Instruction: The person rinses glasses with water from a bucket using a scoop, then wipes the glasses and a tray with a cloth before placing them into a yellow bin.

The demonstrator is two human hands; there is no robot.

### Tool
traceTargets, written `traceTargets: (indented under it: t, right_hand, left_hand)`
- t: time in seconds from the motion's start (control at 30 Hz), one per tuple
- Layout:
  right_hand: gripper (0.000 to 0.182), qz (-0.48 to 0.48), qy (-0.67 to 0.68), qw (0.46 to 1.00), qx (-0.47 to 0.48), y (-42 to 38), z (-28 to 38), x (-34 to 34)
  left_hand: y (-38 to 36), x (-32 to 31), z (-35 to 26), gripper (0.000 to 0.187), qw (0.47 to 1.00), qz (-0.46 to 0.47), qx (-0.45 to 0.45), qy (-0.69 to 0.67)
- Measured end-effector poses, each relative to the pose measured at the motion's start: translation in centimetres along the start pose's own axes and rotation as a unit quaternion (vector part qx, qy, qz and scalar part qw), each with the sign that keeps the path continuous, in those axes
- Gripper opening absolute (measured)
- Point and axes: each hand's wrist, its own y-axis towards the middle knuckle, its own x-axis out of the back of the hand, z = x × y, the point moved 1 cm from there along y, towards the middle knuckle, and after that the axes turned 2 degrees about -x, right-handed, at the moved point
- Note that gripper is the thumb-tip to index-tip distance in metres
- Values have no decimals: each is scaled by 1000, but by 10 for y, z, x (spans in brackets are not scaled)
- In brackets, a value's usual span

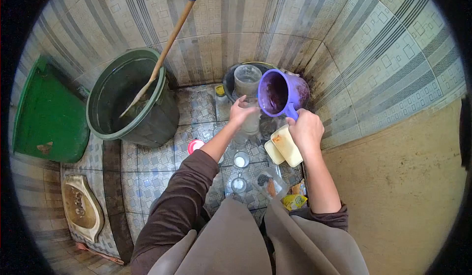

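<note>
My right hand is closed round the handle of a purple water dipper. The dipper is tilted, its mouth facing left and toward me. My left hand is closed on a clear container, left of and slightly below the dipper; blur softens its outline. Just beyond it, a cloudy clear jar stands at a dark basin. Below my right hand lie two cream plastic containers, one overlapping the other.
Drinking glasses stand on the tiled floor, near a red-rimmed lid. A clear box and a yellow packet lie near my feet. Left are a large green bucket with a wooden stick, a green bin and a squat toilet.
</note>
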Motion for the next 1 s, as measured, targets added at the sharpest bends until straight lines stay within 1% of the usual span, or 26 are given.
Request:
traceTargets:
  t: [0.03, 0.07, 0.1, 0.17, 0.2, 0.23, 0.3, 0.33, 0.37, 0.43, 0.47, 0.53, 0.57, 0.63, 0.67, 0.73, 0.77, 0.8, 0.83, 0.87, 0.9, 0.97, 1.0]
  right_hand:
    - [25, 9, 6, 1000, -3, -2, -1, 2]
    - [25, 9, 4, 1000, -4, -5, -2, 4]
    - [25, -1, 1, 1000, 13, -9, -3, 5]
    - [25, -11, -5, 1000, 29, -16, -2, 9]
    - [24, -1, -12, 999, 30, -19, 0, 12]
    - [24, 10, -18, 999, 30, -22, 2, 13]
    - [23, 10, -18, 999, 27, -24, 1, 10]
    - [23, 10, -19, 1000, 23, -24, 1, 9]
    - [23, 11, -19, 1000, 19, -25, 0, 8]
    - [23, 11, -18, 1000, 17, -23, -3, 9]
    - [23, 12, -19, 1000, 16, -22, -4, 9]
    - [23, 9, -21, 1000, 15, -19, -9, 6]
    - [23, 3, -24, 1000, 16, -18, -10, 5]
    - [23, -10, -24, 1000, 16, -17, -11, 3]
    - [22, -23, -26, 999, 16, -16, -12, 2]
    - [21, -32, -28, 999, 15, -14, -13, 1]
    - [20, -41, -31, 999, 16, -13, -14, 0]
    - [20, -42, -30, 999, 15, -13, -14, 0]
    - [19, -46, -31, 998, 16, -13, -15, -1]
    - [18, -51, -32, 998, 17, -13, -15, -1]
    - [18, -56, -30, 998, 18, -12, -14, 0]
    - [22, -18, -34, 999, -8, -11, -15, -1]
    - [22, -17, -26, 1000, -1, -11, -16, -1]
  left_hand:
    - [5, -6, 14, 65, 975, 1, 128, -181]
    - [11, -15, 33, 61, 960, -51, 125, -246]
    - [10, -16, 32, 61, 959, -51, 125, -247]
    - [8, -19, 30, 58, 899, 17, 254, -356]
    - [5, -23, 30, 60, 879, 62, 283, -378]
    - [3, -23, 30, 60, 878, 62, 284, -379]
    - [-1, -21, 30, 69, 814, 111, 375, -428]
    - [-4, -23, 29, 77, 800, 127, 360, -463]
    - [-7, -23, 30, 77, 800, 127, 360, -462]
    - [-13, -21, 25, 78, 739, 131, 360, -555]
    - [-16, -21, 24, 78, 739, 130, 362, -553]
    - [-24, -19, 12, 72, 746, 74, 383, -539]
    - [-23, -18, 14, 72, 747, 73, 383, -538]
    - [-20, -17, 18, 67, 722, 145, 402, -544]
    - [-20, -19, 20, 67, 723, 145, 402, -543]
    - [-26, -22, 12, 64, 854, 143, 304, -397]
    - [-28, -25, 13, 64, 855, 144, 304, -396]
    - [-25, -26, 15, 63, 963, 112, 123, -214]
    - [-22, -29, 16, 64, 995, 71, -70, -15]
    - [-18, -33, 20, 72, 997, 65, -26, -30]
    - [-18, -32, 11, 72, 997, 65, -31, -30]
    - [-25, -27, -16, 74, 993, 70, -59, 80]
    - [-25, -28, -20, 74, 986, 53, -134, 83]
